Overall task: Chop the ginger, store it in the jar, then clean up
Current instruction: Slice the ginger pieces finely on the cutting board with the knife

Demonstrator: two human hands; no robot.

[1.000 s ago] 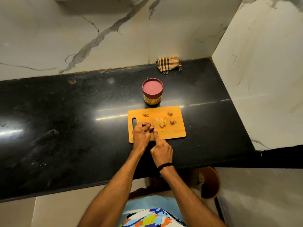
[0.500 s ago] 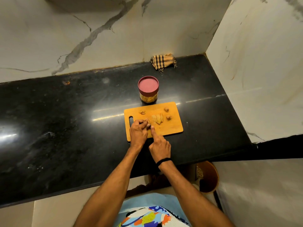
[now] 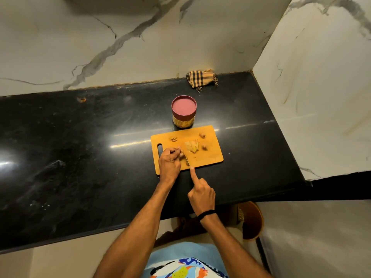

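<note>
1. Black stone counter (image 3: 80, 157) in a corner of pale marble walls, with a checked cloth (image 3: 201, 80) bunched at the back wall.
2. An orange cutting board (image 3: 208, 159) lies near the front edge. The jar (image 3: 183, 111) stands just behind it w/ its red lid on. Something yellowish shows through the glass; can't tell what.
3. Grip, left hand (image 3: 169, 160): fingers curled, tips pinching a ginger piece (image 3: 181, 155) down on the board's left part.
4. Grip, right hand (image 3: 201, 194): closed into a fist w/ the index finger straight out along the back of a knife (image 3: 187, 161). The handle is hidden in the fist; only a thin bit of blade shows, right beside the held piece.
5. Done so far: 1 small pile of slices (image 3: 192, 146) mid-board. They look longish, not finely chopped.
6. Not yet cut: 2 chunks (image 3: 202, 135) right of the pile, plus the piece under the left hand. Scraps (image 3: 173, 139) at back-left are prob. peel — too small to tell.
7. Judgement: this is the chopping step, approx. halfway thru at best.
8. Left to do: finish cutting, open the jar, move the ginger in, close it, then clean the board, knife and counter — nothing of that has begun.
</note>
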